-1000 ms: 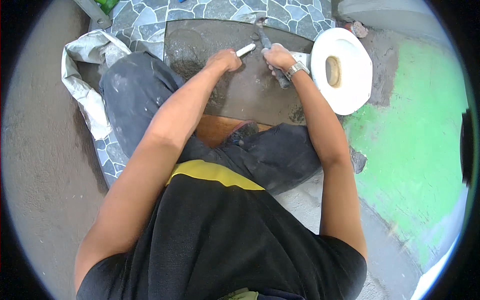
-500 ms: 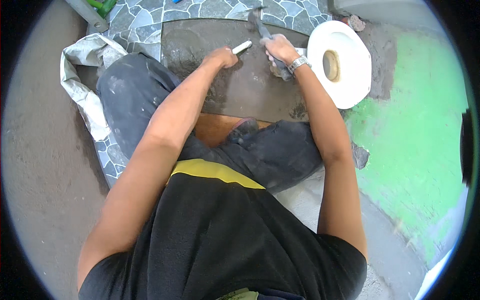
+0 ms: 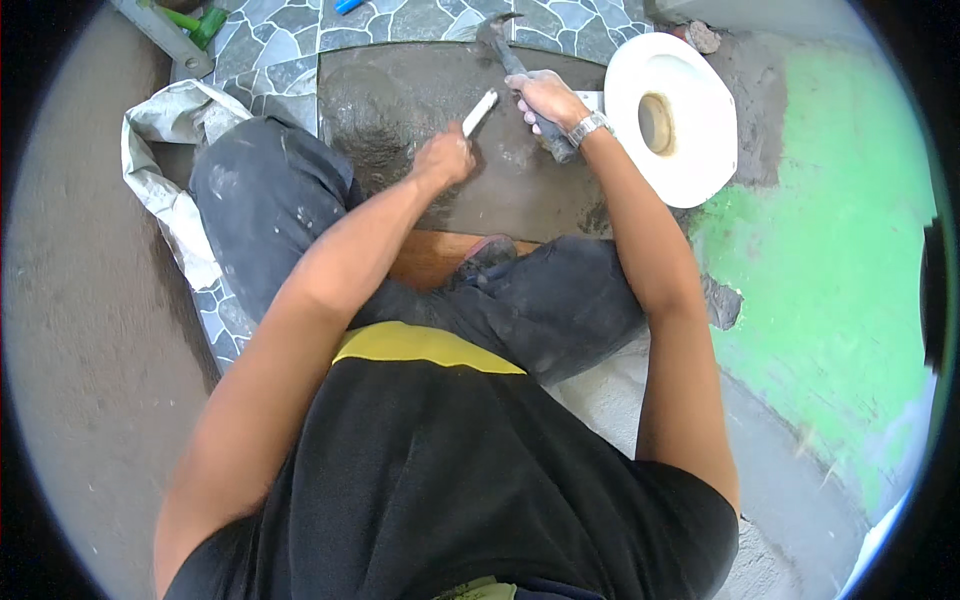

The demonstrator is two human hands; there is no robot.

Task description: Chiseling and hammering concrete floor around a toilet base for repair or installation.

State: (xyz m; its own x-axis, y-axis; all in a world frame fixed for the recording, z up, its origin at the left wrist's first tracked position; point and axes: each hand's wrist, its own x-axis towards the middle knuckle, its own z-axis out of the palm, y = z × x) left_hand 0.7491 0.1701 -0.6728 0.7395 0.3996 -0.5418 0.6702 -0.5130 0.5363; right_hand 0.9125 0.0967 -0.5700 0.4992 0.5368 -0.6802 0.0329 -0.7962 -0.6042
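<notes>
Evidently, hammer (image 3: 509, 60): likely head-heavy, stiff; right hand (image 3: 545, 98) grips it mid-shaft, a sound hold.
White stick (image 3: 480, 113): seems light, rigid; left hand (image 3: 445, 159) clasps its near end.

No text, label or number is readable.

Bare render (image 3: 90, 300), patchy paint (image 3: 820, 230) and tiling (image 3: 410, 20) suggest a room under renovation.

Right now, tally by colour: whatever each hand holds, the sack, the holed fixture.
White: 3 (stick in left hand, sack, fixture)
Grey: 1 (hammer in right hand)
Total: 4
</notes>
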